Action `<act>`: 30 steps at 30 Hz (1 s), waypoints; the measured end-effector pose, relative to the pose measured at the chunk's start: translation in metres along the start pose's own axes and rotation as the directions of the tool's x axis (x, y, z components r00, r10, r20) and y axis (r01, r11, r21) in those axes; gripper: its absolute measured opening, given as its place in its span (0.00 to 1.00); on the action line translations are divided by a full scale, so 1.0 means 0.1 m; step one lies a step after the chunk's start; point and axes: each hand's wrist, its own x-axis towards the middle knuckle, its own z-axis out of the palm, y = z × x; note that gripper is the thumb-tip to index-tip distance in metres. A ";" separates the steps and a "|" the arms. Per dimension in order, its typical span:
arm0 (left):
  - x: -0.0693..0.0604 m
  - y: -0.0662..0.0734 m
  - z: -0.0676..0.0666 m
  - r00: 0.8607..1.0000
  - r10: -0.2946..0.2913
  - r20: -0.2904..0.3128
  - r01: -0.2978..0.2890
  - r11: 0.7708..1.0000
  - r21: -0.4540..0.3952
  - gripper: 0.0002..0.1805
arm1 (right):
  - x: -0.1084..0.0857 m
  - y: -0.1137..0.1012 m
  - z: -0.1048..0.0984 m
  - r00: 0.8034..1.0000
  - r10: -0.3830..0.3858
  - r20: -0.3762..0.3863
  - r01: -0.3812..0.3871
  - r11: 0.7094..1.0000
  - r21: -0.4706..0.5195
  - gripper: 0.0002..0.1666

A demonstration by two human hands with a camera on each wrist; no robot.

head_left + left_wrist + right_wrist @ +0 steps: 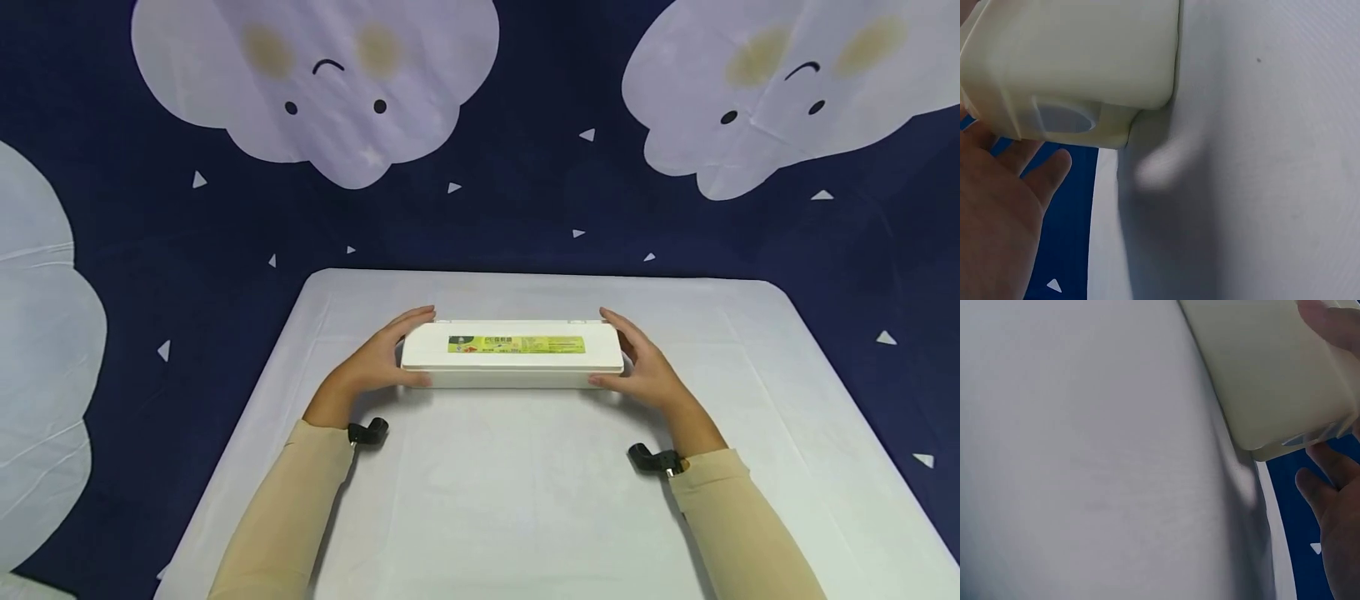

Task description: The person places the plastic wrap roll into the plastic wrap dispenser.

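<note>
A long white plastic box (529, 379) with a closed lid lies crosswise on the white-covered table. A green and yellow label (516, 345) runs along the lid; its print is too small to read. My left hand (378, 354) grips the box's left end, thumb on the front wall and fingers reaching round to the back. At the opposite end my right hand (645, 362) holds it the same way. Close up in the left wrist view, the box end (1072, 56) shows a bluish rounded patch low down. The right wrist view shows the other box end (1279, 375) beside the fingers.
The white table cover (517, 492) has rounded far corners. Behind and around it spreads a dark blue cloth (540, 183) printed with white clouds and small triangles. A black wrist device (369, 432) sits on the left wrist, and another black device (654, 459) on the right.
</note>
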 end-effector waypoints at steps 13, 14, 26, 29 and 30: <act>-0.04 0.00 0.08 0.999 0.002 -0.052 0.000 1.000 0.031 0.65 | -0.05 0.18 0.02 1.000 0.021 -0.008 -0.021 1.000 -0.019 0.70; -0.05 -0.01 0.08 0.998 0.001 -0.056 0.001 0.999 0.039 0.65 | -0.06 0.22 0.02 1.000 0.027 -0.011 -0.027 0.999 -0.021 0.72; -0.14 0.03 -0.12 0.996 -0.035 -0.076 0.047 0.986 0.157 0.66 | -0.16 0.27 -0.22 0.994 0.112 0.007 -0.111 0.992 -0.067 0.68; -0.15 0.06 -0.20 0.993 -0.081 -0.080 0.094 0.979 0.183 0.64 | -0.14 0.26 -0.30 0.993 0.116 0.027 -0.113 0.987 -0.115 0.61; -0.15 0.07 -0.22 0.993 -0.092 -0.076 0.105 0.977 0.183 0.62 | -0.13 0.26 -0.33 0.993 0.117 0.030 -0.112 0.985 -0.135 0.58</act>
